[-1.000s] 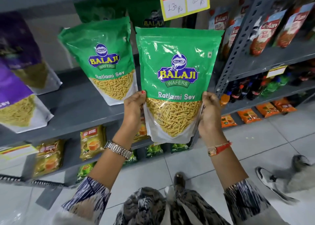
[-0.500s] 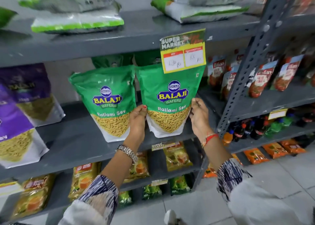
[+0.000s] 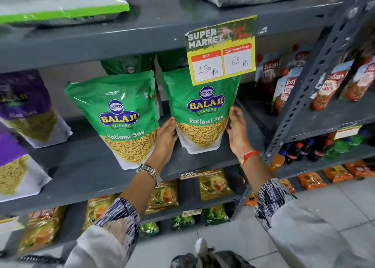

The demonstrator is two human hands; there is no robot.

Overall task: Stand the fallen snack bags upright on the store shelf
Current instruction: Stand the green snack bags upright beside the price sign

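Observation:
A green Balaji Ratlami Sev bag (image 3: 200, 107) stands upright on the grey middle shelf (image 3: 91, 166), its top edge behind a yellow price card (image 3: 221, 50). My left hand (image 3: 165, 137) holds its lower left edge, thumb on the front. My right hand (image 3: 236, 129) grips its right edge with curled fingers. A second identical green bag (image 3: 119, 113) stands upright just to the left, touched by neither hand. More green bags (image 3: 129, 64) show behind them. White-and-green bags (image 3: 60, 5) lie flat on the shelf above.
Purple snack bags (image 3: 26, 109) lean at the left end of the same shelf. A perforated grey upright (image 3: 312, 80) bounds the bay on the right, with tomato pouches (image 3: 328, 89) and bottles (image 3: 304, 150) beyond. Tea packets (image 3: 215, 184) fill the lower shelves.
The bag went from held out in front of the shelf to standing on it beside the other green bag. Both hands followed it in and slid to its sides.

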